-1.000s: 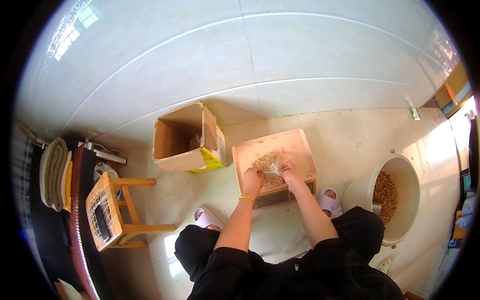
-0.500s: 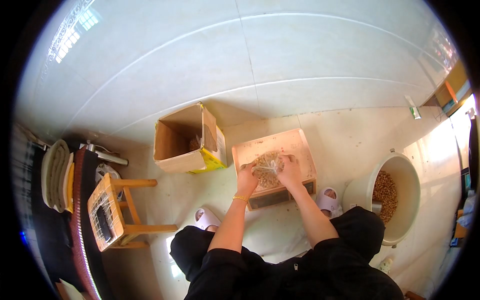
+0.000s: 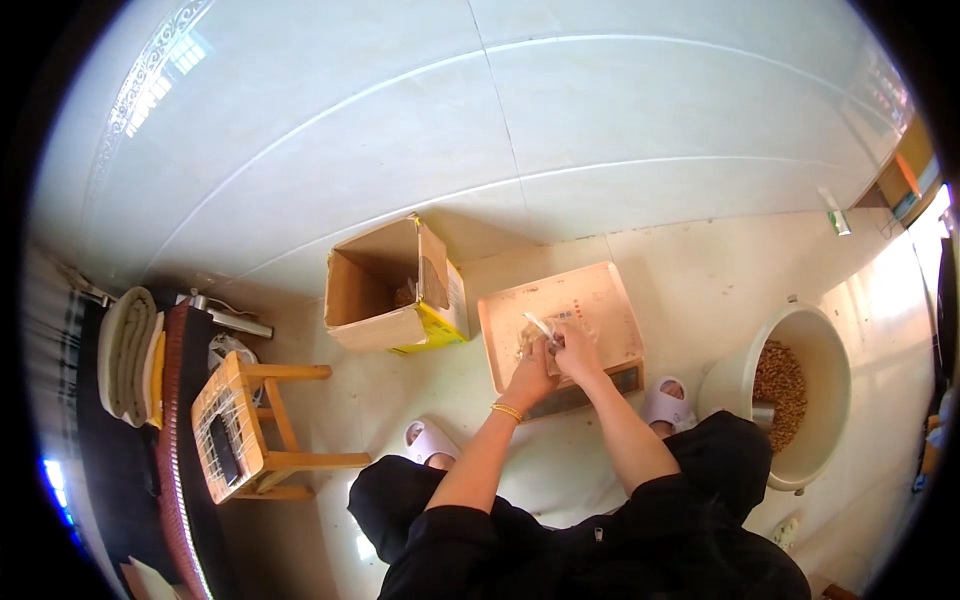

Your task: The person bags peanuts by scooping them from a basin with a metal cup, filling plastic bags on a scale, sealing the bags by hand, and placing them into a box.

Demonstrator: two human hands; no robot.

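Observation:
A clear plastic bag (image 3: 527,345) with light brown, nut-like pieces sits on the pinkish tray of a scale (image 3: 505,310). Its gathered top sticks up to the left, between my hands. My left hand (image 3: 535,372) is closed around the bag's neck from the near left side. My right hand (image 3: 577,355) pinches the neck from the right, close against the left. Both hands cover most of the bag. A dark panel runs along the scale's near side.
An opened cardboard box (image 3: 385,290) stands left of the scale. To the right is a large pale bucket (image 3: 838,400) holding brown pieces and a metal scoop (image 3: 763,414). A wooden stool (image 3: 290,460) with a dark object on it stands at left, beside a dark bench (image 3: 120,500).
My hands have come together at the bag's neck; before, they were spread apart at its two sides. The bag's top is now gathered. The whole view has shifted slightly.

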